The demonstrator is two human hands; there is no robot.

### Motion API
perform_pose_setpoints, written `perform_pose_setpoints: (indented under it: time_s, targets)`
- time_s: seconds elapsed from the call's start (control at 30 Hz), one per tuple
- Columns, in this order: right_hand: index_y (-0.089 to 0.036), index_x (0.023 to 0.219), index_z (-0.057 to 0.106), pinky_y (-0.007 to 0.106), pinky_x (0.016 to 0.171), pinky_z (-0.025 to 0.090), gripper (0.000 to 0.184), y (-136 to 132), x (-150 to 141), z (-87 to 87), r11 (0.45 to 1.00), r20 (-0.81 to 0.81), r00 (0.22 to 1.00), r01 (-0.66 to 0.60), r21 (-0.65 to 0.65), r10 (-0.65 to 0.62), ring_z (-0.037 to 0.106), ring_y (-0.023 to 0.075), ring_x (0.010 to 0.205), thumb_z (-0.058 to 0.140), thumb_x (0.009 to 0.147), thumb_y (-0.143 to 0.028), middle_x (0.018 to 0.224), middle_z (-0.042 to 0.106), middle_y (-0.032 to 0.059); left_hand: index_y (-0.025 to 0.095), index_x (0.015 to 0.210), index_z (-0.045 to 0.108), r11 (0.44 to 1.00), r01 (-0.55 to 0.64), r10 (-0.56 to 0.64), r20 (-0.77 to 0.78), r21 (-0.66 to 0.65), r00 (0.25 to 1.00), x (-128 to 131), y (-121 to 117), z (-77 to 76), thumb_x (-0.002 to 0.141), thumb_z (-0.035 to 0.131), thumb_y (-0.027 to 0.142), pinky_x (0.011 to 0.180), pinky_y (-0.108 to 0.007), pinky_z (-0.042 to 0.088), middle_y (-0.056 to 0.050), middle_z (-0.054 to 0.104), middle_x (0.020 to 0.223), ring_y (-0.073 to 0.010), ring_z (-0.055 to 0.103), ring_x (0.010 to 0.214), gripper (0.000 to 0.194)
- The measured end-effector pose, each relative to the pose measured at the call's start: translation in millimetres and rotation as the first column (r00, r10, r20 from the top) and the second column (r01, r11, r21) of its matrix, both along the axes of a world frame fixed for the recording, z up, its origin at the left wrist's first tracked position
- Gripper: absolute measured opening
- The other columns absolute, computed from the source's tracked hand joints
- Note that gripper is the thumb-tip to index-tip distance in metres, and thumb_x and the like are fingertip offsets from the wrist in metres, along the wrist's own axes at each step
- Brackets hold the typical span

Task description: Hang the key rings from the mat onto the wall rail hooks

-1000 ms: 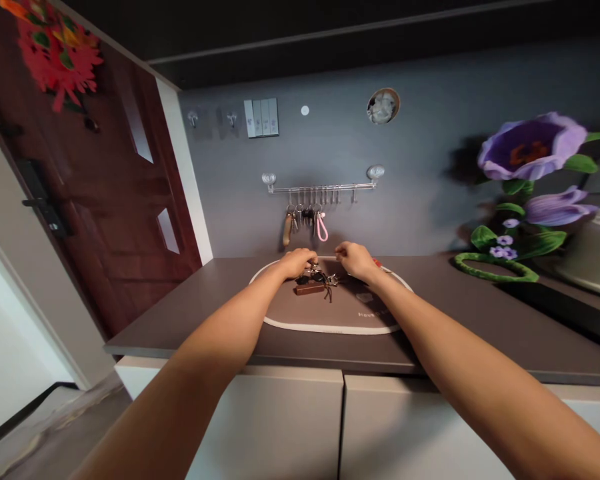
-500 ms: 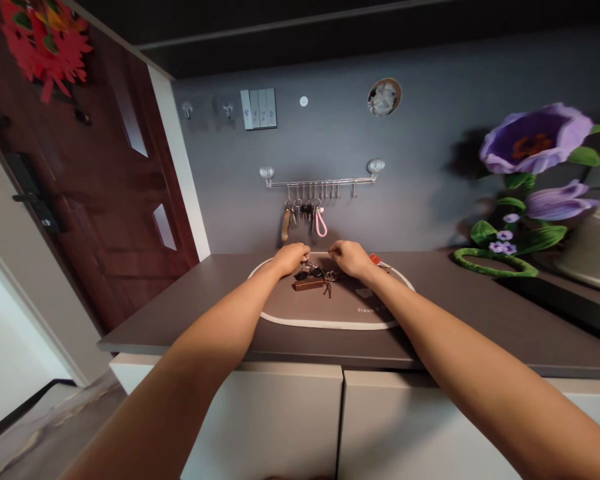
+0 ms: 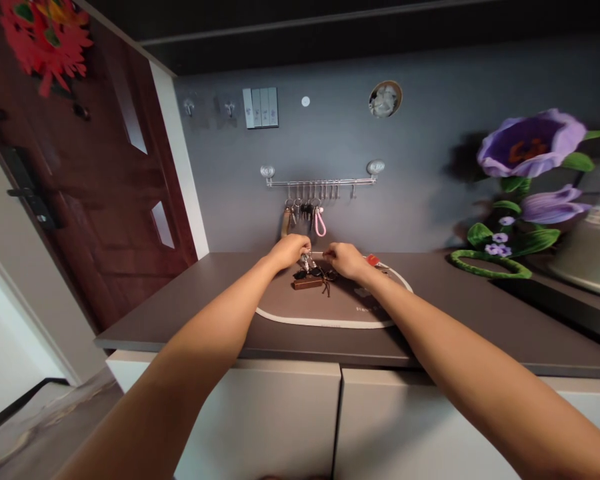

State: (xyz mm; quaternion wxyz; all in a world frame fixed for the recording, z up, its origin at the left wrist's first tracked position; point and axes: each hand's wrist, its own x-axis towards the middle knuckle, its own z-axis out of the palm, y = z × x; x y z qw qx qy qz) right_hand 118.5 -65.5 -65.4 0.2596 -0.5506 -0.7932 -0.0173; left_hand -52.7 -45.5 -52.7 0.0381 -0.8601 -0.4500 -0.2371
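Note:
My left hand [image 3: 291,251] is closed in a pinch on a bunch of keys [image 3: 307,261], which hangs just under its fingertips over the pile. To its right, my right hand [image 3: 344,259] is closed too, with the fingertips bent inward; what they hold, if anything, I cannot make out. Below and between both hands, more dark keys [image 3: 316,272] lie on the brown mat [image 3: 320,310]. A brown bar-shaped key fob [image 3: 307,284] with a dark cord tassel [image 3: 327,287] rests in front of them.
Behind the hands, a clear hook rail [image 3: 325,182] on the wall carries several key sets and a pink loop strap [image 3: 320,222]. A red item [image 3: 373,260] lies beyond my right wrist. Purple artificial flowers [image 3: 533,147] stand at the right, and a dark shelf [image 3: 300,40] overhangs.
My left hand has risen slightly, lifting the keys so that more of them shows below the fingers. My right hand has shifted a little left.

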Motion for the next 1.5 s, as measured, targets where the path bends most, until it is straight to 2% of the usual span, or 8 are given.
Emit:
perform_pose_setpoints:
  time_s: [0.23, 0.37, 0.5, 0.67, 0.87, 1.03, 1.33, 1.5]
  targets:
    - [-0.018, 0.085, 0.065, 0.022, 0.069, 0.039, 0.016, -4, -4, 2.1, 0.999, -0.087, 0.995, -0.041, 0.023, 0.043, 0.059, 0.0161, 0.076, 0.051, 0.076, -0.020, 0.082, 0.067, 0.0068, 0.011, 0.074, 0.062, 0.990, 0.080, -0.035, 0.353, -0.113, 0.935, 6, -6, 3.7, 0.073, 0.053, 0.011, 0.066, -0.023, 0.043, -0.003, 0.063, 0.068, -0.0113, 0.056, 0.065, 0.009]
    - [-0.018, 0.087, 0.063, 0.022, 0.072, 0.039, 0.015, -6, -5, 3.2, 0.994, -0.223, 0.970, -0.080, 0.067, 0.094, 0.058, 0.0143, 0.078, 0.053, 0.076, -0.020, 0.086, 0.066, 0.0052, 0.009, 0.074, 0.058, 0.939, 0.182, 0.049, 0.640, -0.290, 0.767, 10, -8, 3.1, 0.073, 0.053, 0.008, 0.063, -0.023, 0.046, -0.002, 0.061, 0.063, -0.0082, 0.055, 0.058, 0.005]
    - [-0.018, 0.093, 0.059, 0.023, 0.073, 0.040, 0.020, -7, -6, 3.6, 0.979, -0.376, 0.907, -0.152, 0.133, 0.191, 0.057, 0.0120, 0.077, 0.054, 0.075, -0.022, 0.090, 0.064, 0.0035, 0.010, 0.074, 0.055, 0.868, 0.330, 0.118, 0.799, -0.371, 0.589, 12, -7, 2.0, 0.075, 0.053, 0.008, 0.068, -0.027, 0.049, 0.000, 0.059, 0.062, -0.0063, 0.056, 0.057, 0.003]
    - [-0.018, 0.083, 0.060, 0.024, 0.072, 0.040, 0.015, -6, -5, 3.4, 0.968, -0.445, 0.862, -0.178, 0.178, 0.241, 0.054, 0.0115, 0.073, 0.054, 0.074, -0.028, 0.082, 0.062, 0.0021, 0.010, 0.079, 0.054, 0.818, 0.432, 0.131, 0.854, -0.380, 0.503, 12, -7, 1.1, 0.075, 0.057, 0.013, 0.070, -0.026, 0.050, 0.001, 0.059, 0.060, -0.0057, 0.057, 0.057, 0.005]
    - [-0.018, 0.075, 0.060, 0.025, 0.071, 0.039, 0.017, -2, -3, 2.9, 0.960, -0.435, 0.863, -0.174, 0.220, 0.256, 0.052, 0.0127, 0.072, 0.053, 0.073, -0.033, 0.077, 0.061, 0.0018, 0.010, 0.077, 0.054, 0.788, 0.488, 0.133, 0.878, -0.375, 0.460, 15, -11, 2.5, 0.073, 0.060, 0.013, 0.067, -0.027, 0.051, -0.001, 0.061, 0.063, -0.0079, 0.059, 0.058, 0.008]
    - [-0.017, 0.072, 0.060, 0.025, 0.068, 0.039, 0.019, 1, -1, -0.9, 0.956, -0.524, 0.801, -0.215, 0.199, 0.289, 0.053, 0.0126, 0.067, 0.054, 0.071, -0.036, 0.072, 0.061, 0.0010, 0.010, 0.077, 0.055, 0.788, 0.490, 0.135, 0.880, -0.374, 0.455, 17, -17, 4.0, 0.072, 0.062, 0.015, 0.066, -0.026, 0.051, -0.002, 0.062, 0.064, -0.0083, 0.060, 0.059, 0.011]
    - [-0.016, 0.073, 0.057, 0.026, 0.067, 0.042, 0.026, 6, 2, -2.6, 0.948, -0.801, 0.532, -0.287, 0.134, 0.274, 0.053, 0.0115, 0.066, 0.061, 0.065, -0.040, 0.071, 0.059, 0.0007, 0.011, 0.082, 0.054, 0.794, 0.472, 0.156, 0.879, -0.383, 0.451, 15, -17, 6.2, 0.075, 0.057, 0.016, 0.071, -0.029, 0.051, -0.005, 0.063, 0.078, -0.0092, 0.061, 0.066, 0.009]
    - [-0.016, 0.072, 0.054, 0.025, 0.065, 0.044, 0.030, 2, -1, 2.6, 0.950, -0.920, 0.336, -0.297, 0.098, 0.200, 0.052, 0.0091, 0.063, 0.064, 0.060, -0.041, 0.069, 0.057, -0.0011, 0.011, 0.085, 0.053, 0.862, 0.329, 0.137, 0.802, -0.386, 0.582, 13, -14, 6.1, 0.080, 0.048, 0.016, 0.064, -0.024, 0.049, -0.007, 0.063, 0.079, -0.0086, 0.060, 0.063, 0.009]
